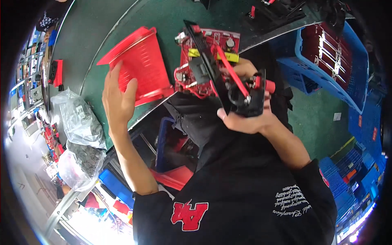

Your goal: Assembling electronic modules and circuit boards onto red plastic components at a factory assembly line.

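My right hand (251, 122) grips an electronic assembly from below and its right side, the thumb against the edge of a black panel (204, 57). On this assembly are a red circuit board (220, 38), a yellow strip, a thick red lead (230, 69) and a black end piece with a red knob. To its left, a red plastic housing (149, 61) with rows of slots lies tilted at the edge of the green bench. My left hand (116, 100) is at the housing's left side, fingers and thumb apart over it; its other fingertips are hard to see.
Clear plastic bags (79, 118) of parts sit at the bench's left edge, near a small red-and-black part (56, 73). Black parts (273, 16) lie at the far right of the bench. A blue crate (335, 73) with dark red boards stands to the right. Another red housing (175, 177) is below the bench.
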The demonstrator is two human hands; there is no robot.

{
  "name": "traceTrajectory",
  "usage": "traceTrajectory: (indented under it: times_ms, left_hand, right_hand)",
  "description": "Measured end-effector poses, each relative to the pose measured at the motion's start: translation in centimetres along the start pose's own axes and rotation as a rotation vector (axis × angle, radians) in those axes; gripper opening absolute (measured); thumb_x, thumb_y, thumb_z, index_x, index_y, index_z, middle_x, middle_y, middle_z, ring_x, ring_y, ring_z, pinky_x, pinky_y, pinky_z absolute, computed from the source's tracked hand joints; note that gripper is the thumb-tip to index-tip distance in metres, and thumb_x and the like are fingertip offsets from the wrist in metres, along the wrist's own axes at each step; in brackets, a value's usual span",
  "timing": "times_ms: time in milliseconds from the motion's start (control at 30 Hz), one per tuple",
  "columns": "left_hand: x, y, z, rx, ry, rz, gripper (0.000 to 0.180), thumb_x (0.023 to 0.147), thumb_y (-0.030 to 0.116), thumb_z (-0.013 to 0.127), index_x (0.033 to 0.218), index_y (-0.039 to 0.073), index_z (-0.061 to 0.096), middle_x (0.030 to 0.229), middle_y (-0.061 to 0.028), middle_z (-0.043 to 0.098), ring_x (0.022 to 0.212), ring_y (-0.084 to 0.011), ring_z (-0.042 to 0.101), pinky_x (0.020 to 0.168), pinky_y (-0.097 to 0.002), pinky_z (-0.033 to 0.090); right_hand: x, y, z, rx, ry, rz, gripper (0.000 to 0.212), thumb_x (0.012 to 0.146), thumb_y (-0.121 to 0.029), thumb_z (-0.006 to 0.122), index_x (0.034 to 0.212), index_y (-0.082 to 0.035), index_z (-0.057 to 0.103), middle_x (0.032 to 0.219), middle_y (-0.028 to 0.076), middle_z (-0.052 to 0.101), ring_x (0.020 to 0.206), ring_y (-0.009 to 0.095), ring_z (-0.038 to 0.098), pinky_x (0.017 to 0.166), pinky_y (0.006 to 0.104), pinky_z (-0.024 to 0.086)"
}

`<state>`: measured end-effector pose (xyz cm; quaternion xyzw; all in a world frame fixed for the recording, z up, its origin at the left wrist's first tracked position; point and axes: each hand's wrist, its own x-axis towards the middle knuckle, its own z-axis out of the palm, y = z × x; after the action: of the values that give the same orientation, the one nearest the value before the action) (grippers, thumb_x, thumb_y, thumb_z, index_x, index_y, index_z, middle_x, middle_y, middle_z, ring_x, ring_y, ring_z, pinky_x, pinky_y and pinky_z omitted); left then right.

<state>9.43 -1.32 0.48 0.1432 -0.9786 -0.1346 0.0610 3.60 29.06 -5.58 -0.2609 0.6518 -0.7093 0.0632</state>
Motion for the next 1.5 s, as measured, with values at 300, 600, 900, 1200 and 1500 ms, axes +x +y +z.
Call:
traceTrajectory:
  times_ms: [300, 600, 900, 1200, 1500]
  left_hand:
    - [0.4, -1.4, -0.4, -0.076, -0.080, 0.010, 0.057, 0.082, 0.026, 0.056, 0.134, 0.001, 0.053, 0.133, -0.0252, 0.054, 0.120, -0.0374, 0.055, 0.102, -0.0389, 0.040]
    - [0.5, -1.7, -0.3, -0.093, -0.055, 0.020, 0.057, 0.083, 0.028, 0.054, 0.133, 0.001, 0.054, 0.091, -0.0185, 0.066, 0.078, -0.0264, 0.062, 0.078, -0.0340, 0.048]
    - [0.5, -0.6, -0.7, -0.094, -0.082, -0.019, 0.059, 0.082, 0.031, 0.055, 0.131, 0.000, 0.054, 0.097, -0.0224, 0.067, 0.086, -0.0329, 0.064, 0.083, -0.0369, 0.048]
    - [0.6, -0.4, -0.7, -0.085, -0.080, -0.034, 0.060, 0.081, 0.033, 0.054, 0.130, -0.001, 0.055, 0.091, -0.0217, 0.066, 0.083, -0.0331, 0.064, 0.080, -0.0373, 0.048]
    - [0.6, -0.7, -0.5, -0.083, -0.055, -0.018, 0.058, 0.081, 0.032, 0.054, 0.129, -0.001, 0.056, 0.079, -0.0179, 0.063, 0.075, -0.0289, 0.062, 0.076, -0.0356, 0.048]
  right_hand:
    - [-0.6, 1.5, 3.9, 0.016, 0.089, -0.057, 0.069, 0.058, -0.036, 0.084, 0.111, -0.001, 0.057, 0.115, 0.018, 0.051, 0.092, 0.026, 0.060, 0.078, 0.0337, 0.048]
    - [-0.6, 3.0, 4.7, -0.002, 0.112, -0.162, 0.078, 0.056, -0.045, 0.086, 0.113, -0.001, 0.058, 0.110, 0.018, 0.052, 0.086, 0.024, 0.061, 0.074, 0.0324, 0.049]
    - [-0.1, 2.8, 3.6, -0.005, 0.045, -0.180, 0.072, 0.060, -0.041, 0.085, 0.114, -0.001, 0.059, 0.106, 0.017, 0.057, 0.094, 0.026, 0.061, 0.078, 0.0352, 0.048]
    - [-0.6, 0.9, 2.4, 0.086, -0.142, -0.006, 0.071, 0.066, -0.016, 0.078, 0.126, 0.002, 0.045, 0.133, 0.021, 0.040, 0.125, 0.031, 0.047, 0.104, 0.0405, 0.038]
    - [-0.4, 1.1, 2.4, 0.011, -0.135, -0.047, 0.071, 0.072, -0.026, 0.081, 0.125, 0.003, 0.044, 0.127, 0.019, 0.045, 0.120, 0.028, 0.051, 0.097, 0.0355, 0.045]
